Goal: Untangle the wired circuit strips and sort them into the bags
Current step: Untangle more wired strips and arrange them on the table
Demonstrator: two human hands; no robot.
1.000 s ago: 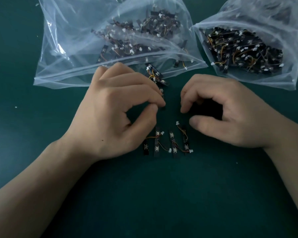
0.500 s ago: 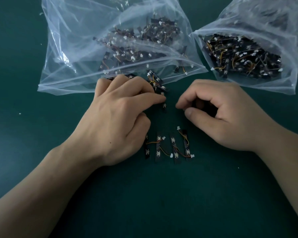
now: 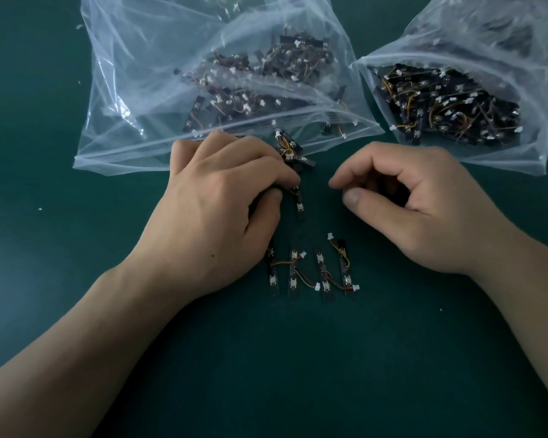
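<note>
A strip (image 3: 299,202) (likely light and stiff) is pinched by the left hand (image 3: 215,210) — best gripped by its edges; the right hand (image 3: 412,203) is curled, empty.

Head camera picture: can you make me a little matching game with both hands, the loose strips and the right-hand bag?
1. left hand
2. right hand
3. row of strips
4. right bag

a. packed with dark wired strips
b. fingers curled, holding nothing
c. pinching a strip
d. laid side by side on the table

Pairs: 1-c, 2-b, 3-d, 4-a
</note>
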